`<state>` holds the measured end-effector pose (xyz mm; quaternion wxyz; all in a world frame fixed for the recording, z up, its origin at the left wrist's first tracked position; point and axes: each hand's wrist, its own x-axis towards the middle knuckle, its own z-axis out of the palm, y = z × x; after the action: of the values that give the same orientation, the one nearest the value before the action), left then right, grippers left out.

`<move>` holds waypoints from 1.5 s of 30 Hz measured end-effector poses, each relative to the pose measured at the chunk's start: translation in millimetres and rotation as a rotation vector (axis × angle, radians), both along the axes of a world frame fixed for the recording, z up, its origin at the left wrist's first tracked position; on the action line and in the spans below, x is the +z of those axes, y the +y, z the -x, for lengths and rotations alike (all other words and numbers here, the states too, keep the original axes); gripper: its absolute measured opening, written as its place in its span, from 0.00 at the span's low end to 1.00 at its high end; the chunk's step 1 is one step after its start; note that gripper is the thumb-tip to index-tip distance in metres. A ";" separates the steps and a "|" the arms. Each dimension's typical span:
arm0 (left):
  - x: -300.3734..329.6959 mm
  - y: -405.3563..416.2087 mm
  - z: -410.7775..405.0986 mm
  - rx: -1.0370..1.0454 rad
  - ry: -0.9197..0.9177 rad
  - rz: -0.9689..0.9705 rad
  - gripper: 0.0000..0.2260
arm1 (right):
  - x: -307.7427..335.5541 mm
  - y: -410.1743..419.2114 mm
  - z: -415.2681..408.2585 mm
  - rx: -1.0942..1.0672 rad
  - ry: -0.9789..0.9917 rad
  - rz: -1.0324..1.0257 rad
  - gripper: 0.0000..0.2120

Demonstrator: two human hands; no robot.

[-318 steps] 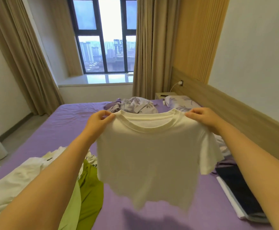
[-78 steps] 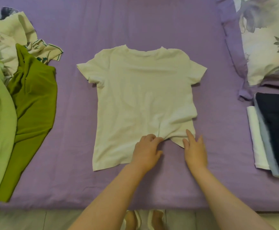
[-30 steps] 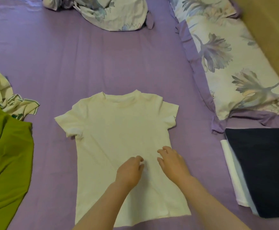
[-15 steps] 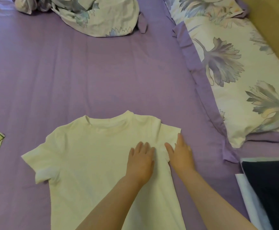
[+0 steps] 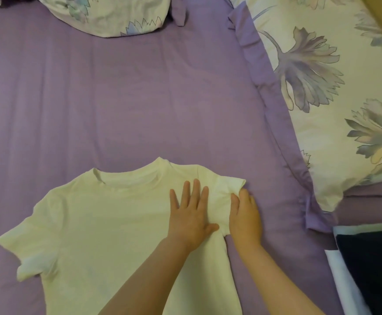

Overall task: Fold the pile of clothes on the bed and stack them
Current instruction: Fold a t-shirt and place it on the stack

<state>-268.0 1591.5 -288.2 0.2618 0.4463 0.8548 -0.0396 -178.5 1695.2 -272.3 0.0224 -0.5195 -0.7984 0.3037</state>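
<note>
Flat left hand point(image 5: 191, 214) on T-shirt point(image 5: 108, 226)

A cream T-shirt point(image 5: 108, 226) lay flat on the purple bed point(image 5: 121, 98), collar away from the near edge. The left hand point(image 5: 191, 214) pressed flat with straight fingers on its chest. The right hand point(image 5: 245, 217) pinched the right sleeve. A floral pillow point(image 5: 335, 92) and folded dark clothes point(image 5: 372, 267) lay along the bed's right edge.
</note>
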 end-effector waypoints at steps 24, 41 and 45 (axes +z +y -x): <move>32.9 -207.5 40.5 0.328 0.049 0.062 0.23 | 8.3 -124.3 66.8 0.961 -0.434 -0.150 0.28; 37.6 -313.8 162.7 1.186 -0.076 -0.283 0.26 | -14.6 -271.2 192.1 1.048 -0.478 -0.179 0.38; 34.3 -319.6 173.4 1.196 -0.087 -0.244 0.13 | -13.0 -263.2 212.1 1.046 -0.509 -0.096 0.46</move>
<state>-441.4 1271.9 -253.9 0.2204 -0.0829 0.9441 0.2309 -390.6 1432.0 -285.3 -0.2993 -0.1113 -0.9420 0.1035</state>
